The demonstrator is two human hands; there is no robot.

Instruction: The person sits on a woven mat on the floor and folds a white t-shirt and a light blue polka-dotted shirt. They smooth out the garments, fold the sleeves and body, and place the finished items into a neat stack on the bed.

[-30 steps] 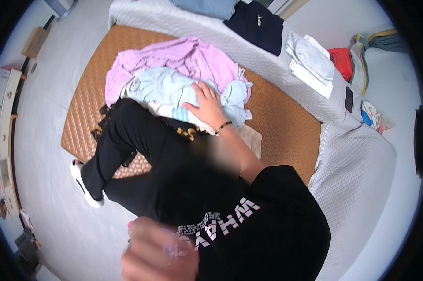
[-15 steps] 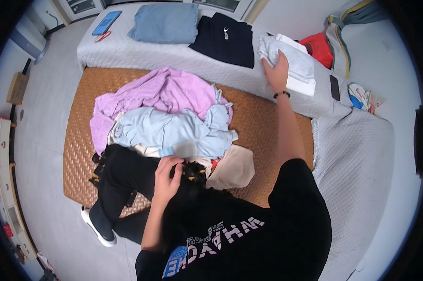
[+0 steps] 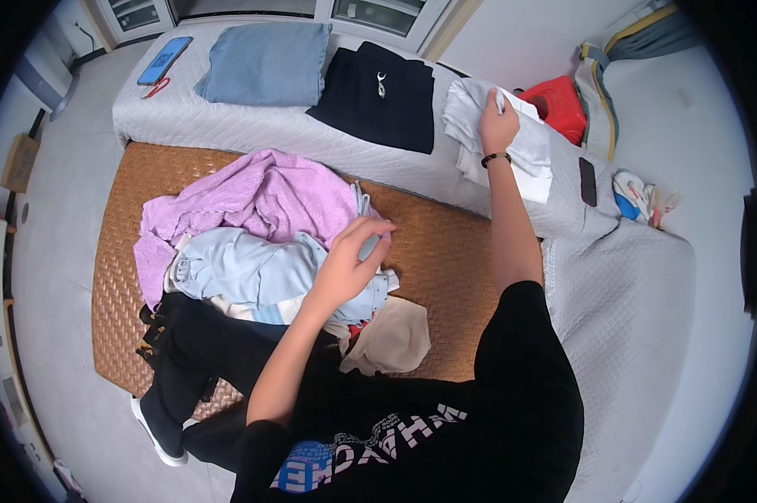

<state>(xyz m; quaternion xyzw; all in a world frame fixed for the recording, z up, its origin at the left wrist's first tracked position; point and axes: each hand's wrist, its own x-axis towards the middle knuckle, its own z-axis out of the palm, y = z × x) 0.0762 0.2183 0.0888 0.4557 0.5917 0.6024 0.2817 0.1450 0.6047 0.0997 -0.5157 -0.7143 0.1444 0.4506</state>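
My right hand (image 3: 499, 130) reaches to the bench at the far right, its fingers closed on a fold of a white garment (image 3: 525, 144). The garment lies folded, with a brighter white layer showing under it. My left hand (image 3: 352, 261) is open and holds nothing, thumb and fingers curved apart. It hovers over the right end of a light blue garment (image 3: 253, 264) in the heap on the woven mat. Behind that lies a crumpled lilac towel-like cloth (image 3: 286, 189). A beige cloth (image 3: 399, 335) lies below my left hand, close to my body.
On the quilted bench lie folded blue denim (image 3: 265, 67), a folded black garment (image 3: 378, 105), a blue-screened phone (image 3: 165, 60) and a dark phone (image 3: 588, 182). A red plastic container (image 3: 554, 109) stands behind. The brown woven mat (image 3: 454, 251) covers the seat.
My left hand has risen from my lap and moved forward over the heap. My right hand has gone from lying spread on the white garment to pinching its fold. The view has shifted slightly.
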